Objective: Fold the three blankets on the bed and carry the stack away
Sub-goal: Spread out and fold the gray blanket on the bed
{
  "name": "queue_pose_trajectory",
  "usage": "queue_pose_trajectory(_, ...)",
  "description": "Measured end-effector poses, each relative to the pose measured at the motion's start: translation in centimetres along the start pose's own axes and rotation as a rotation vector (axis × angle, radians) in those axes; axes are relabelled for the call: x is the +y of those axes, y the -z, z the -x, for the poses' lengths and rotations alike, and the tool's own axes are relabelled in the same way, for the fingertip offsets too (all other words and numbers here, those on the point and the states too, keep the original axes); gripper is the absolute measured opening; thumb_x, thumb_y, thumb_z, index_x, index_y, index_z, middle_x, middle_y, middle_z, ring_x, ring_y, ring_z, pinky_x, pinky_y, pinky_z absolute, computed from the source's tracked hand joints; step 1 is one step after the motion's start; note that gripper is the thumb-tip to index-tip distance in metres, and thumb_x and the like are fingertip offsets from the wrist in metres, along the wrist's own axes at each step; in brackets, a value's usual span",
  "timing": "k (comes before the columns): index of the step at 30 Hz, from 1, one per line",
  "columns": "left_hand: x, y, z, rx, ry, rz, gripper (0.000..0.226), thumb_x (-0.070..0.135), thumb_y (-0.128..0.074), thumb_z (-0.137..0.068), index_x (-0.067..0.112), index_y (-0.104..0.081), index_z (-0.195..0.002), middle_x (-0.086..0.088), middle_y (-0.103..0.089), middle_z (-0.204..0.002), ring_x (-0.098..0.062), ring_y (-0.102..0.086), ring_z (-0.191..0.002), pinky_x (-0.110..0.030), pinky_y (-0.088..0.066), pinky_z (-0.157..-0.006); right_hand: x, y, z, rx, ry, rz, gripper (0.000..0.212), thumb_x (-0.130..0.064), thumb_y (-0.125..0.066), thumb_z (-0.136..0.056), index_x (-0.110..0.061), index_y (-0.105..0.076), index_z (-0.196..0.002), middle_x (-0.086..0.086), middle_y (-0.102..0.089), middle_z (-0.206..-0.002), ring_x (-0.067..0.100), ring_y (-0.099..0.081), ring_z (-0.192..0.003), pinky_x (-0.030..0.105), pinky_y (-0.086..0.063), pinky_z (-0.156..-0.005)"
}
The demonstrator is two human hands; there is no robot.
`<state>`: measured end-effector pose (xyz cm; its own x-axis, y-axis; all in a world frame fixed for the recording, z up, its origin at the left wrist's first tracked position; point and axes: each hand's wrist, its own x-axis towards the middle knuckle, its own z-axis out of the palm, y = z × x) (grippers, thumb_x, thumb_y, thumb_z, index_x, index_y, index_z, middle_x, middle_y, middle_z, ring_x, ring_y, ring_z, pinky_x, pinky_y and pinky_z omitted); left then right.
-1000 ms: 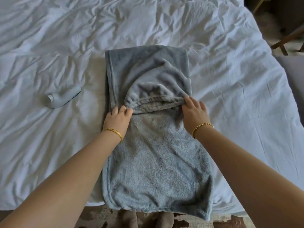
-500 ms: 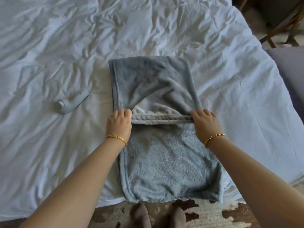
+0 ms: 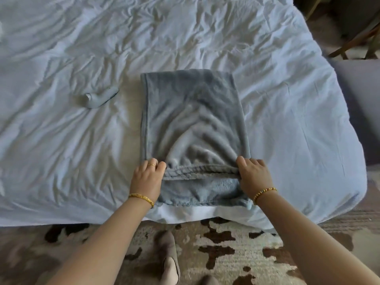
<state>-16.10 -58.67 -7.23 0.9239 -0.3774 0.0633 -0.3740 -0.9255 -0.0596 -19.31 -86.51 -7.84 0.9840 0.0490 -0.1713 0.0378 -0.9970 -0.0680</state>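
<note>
A grey-blue fleece blanket (image 3: 191, 112) lies partly folded on the white bed (image 3: 82, 151), near its front edge. Its upper layer is doubled back toward me, and the layered edge runs between my hands. My left hand (image 3: 147, 178) grips the left end of that edge, fingers curled round it. My right hand (image 3: 251, 176) grips the right end the same way. A strip of the bottom layer shows below the held edge. No other blanket is in view.
A small pale-blue device (image 3: 100, 97) lies on the sheet left of the blanket. A patterned rug (image 3: 226, 243) covers the floor below the bed, with my feet on it. A grey cushion (image 3: 362, 95) and wooden chair legs (image 3: 353, 42) stand at the right.
Both hands have drawn the doubled edge toward me, close to the blanket's near edge. The exposed lower layer has shrunk to a narrow strip.
</note>
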Motion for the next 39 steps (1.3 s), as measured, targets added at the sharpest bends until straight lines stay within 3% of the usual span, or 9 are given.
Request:
queue_pose_trajectory(5,2.6,-0.1,4.6,-0.102,0.068,-0.033,0.04,-0.013,-0.078,-0.034,0.009,-0.059,-0.062,-0.01,-0.058,-0.063,-0.031,-0.057,-0.054,-0.031,-0.046,-0.044,0.8,-2.0,5.2,-0.059,0.097,0.029,0.035,-0.005,-0.056,-0.078,-0.015,-0.052,-0.112,0.002,-0.061,-0.097,0.026,-0.056,-0.093,0.033,-0.039,-0.089)
queue_pose_trajectory(7,3.2,-0.6,5.9,-0.18,0.079,-0.037,0.035,-0.011,-0.075,-0.048,0.009,-0.062,-0.073,-0.011,-0.062,-0.074,-0.031,-0.06,-0.068,-0.034,-0.051,-0.056,1.0,-2.9,6.4,-0.092,0.123,0.041,0.039,-0.002,-0.052,-0.078,-0.016,-0.05,-0.114,0.002,-0.058,-0.1,0.026,-0.054,-0.095,0.033,-0.037,-0.09)
queue_pose_trajectory(10,3.8,-2.3,7.2,-0.418,0.139,-0.105,0.036,0.001,-0.051,-0.082,0.018,-0.052,-0.114,-0.005,-0.054,-0.117,-0.027,-0.048,-0.11,-0.034,-0.04,-0.088,1.1,-4.2,7.3,-0.167,0.138,0.039,0.042,-0.004,-0.051,-0.079,-0.018,-0.047,-0.119,0.002,-0.055,-0.108,0.026,-0.051,-0.101,0.034,-0.034,-0.095)
queue_pose_trajectory(14,4.3,-3.2,7.3,-0.75,0.158,-0.108,0.046,0.008,-0.04,-0.09,0.021,-0.036,-0.134,-0.004,-0.037,-0.138,-0.025,-0.035,-0.127,-0.036,-0.034,-0.099,1.5,-5.1,7.8,-0.318,0.122,0.054,0.035,-0.03,-0.048,-0.089,-0.022,-0.048,-0.123,0.001,-0.049,-0.119,0.025,-0.043,-0.116,0.037,-0.028,-0.104)
queue_pose_trajectory(16,4.4,-2.9,6.6,-0.943,0.189,-0.066,0.046,0.01,-0.037,-0.093,0.02,-0.034,-0.137,-0.006,-0.034,-0.142,-0.026,-0.037,-0.128,-0.038,-0.037,-0.097,1.9,-4.9,7.9,-0.327,0.093,0.042,0.029,-0.036,-0.039,-0.093,-0.023,-0.057,-0.112,0.001,-0.055,-0.114,0.024,-0.047,-0.111,0.036,-0.032,-0.1)
queue_pose_trajectory(21,3.9,0.1,1.6,-0.67,0.223,0.044,0.023,0.014,-0.033,-0.096,0.013,-0.052,-0.109,-0.009,-0.058,-0.112,-0.028,-0.056,-0.103,-0.034,-0.041,-0.071,2.3,-2.1,4.7,-0.159,-0.01,-0.047,0.025,-0.024,-0.037,-0.094,-0.015,-0.06,-0.089,0.003,-0.064,-0.094,0.026,-0.055,-0.095,0.033,-0.036,-0.085)
queue_pose_trajectory(27,1.2,2.7,-7.5,-0.473,0.274,0.104,0.027,0.01,-0.037,-0.093,0.013,-0.049,-0.117,-0.009,-0.056,-0.12,-0.029,-0.052,-0.112,-0.037,-0.045,-0.082,0.3,2.1,-3.9,-0.003,0.016,-0.162,0.024,-0.022,-0.041,-0.095,-0.011,-0.061,-0.09,0.006,-0.062,-0.092,0.029,-0.055,-0.094,0.034,-0.038,-0.082)
queue_pose_trajectory(34,-3.5,0.6,-17.4,-0.471,0.41,0.222,0.04,0.009,-0.04,-0.092,0.013,-0.038,-0.133,-0.012,-0.041,-0.137,-0.032,-0.046,-0.119,-0.04,-0.044,-0.09,0.3,3.9,-15.3,-0.048,-0.132,-0.166,0.026,-0.019,-0.037,-0.096,-0.011,-0.05,-0.118,0.006,-0.052,-0.121,0.028,-0.047,-0.113,0.035,-0.04,-0.089)
queue_pose_trajectory(39,-7.7,-1.7,-22.0,-0.601,0.581,0.278,0.057,0.034,-0.051,-0.092,0.008,-0.026,-0.136,-0.017,-0.047,-0.131,-0.035,-0.048,-0.119,-0.042,-0.044,-0.091,0.6,4.8,-21.8,-0.164,-0.399,-0.326,0.037,-0.024,-0.036,-0.098,-0.009,-0.035,-0.133,0.013,-0.037,-0.136,0.035,-0.04,-0.123,0.041,-0.037,-0.096)
